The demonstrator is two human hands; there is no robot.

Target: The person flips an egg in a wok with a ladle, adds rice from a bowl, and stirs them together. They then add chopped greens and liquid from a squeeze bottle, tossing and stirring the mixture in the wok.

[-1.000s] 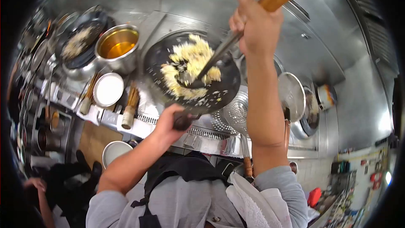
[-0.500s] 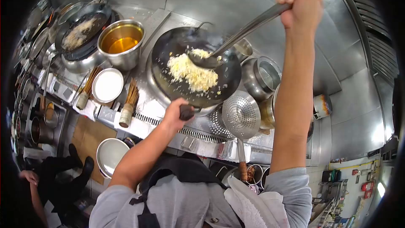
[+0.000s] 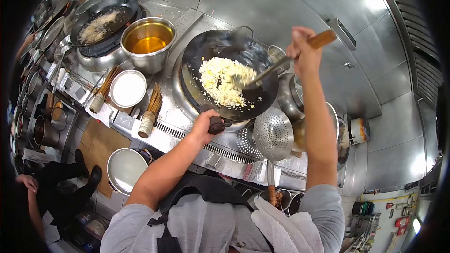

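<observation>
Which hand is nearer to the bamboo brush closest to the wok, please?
Left. The left hand grips the wok handle just beside the bamboo brush; the right hand holds the ladle across the wok, farther off.

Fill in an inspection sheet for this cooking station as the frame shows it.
Surface: steel range top, crowded with cookware.
Job's things: black wok holding fried rice; ladle with its bowl in the rice.
Clutter: perforated skimmer, pot of oil, white dish, bamboo brushes, second wok.
Hands: left hand shut on the black wok's handle; right hand raised, fingers shut on the ladle's wooden grip.
Cables: nothing seen.
Surroundings: steel wall panels; another person's hand at lower left.
</observation>
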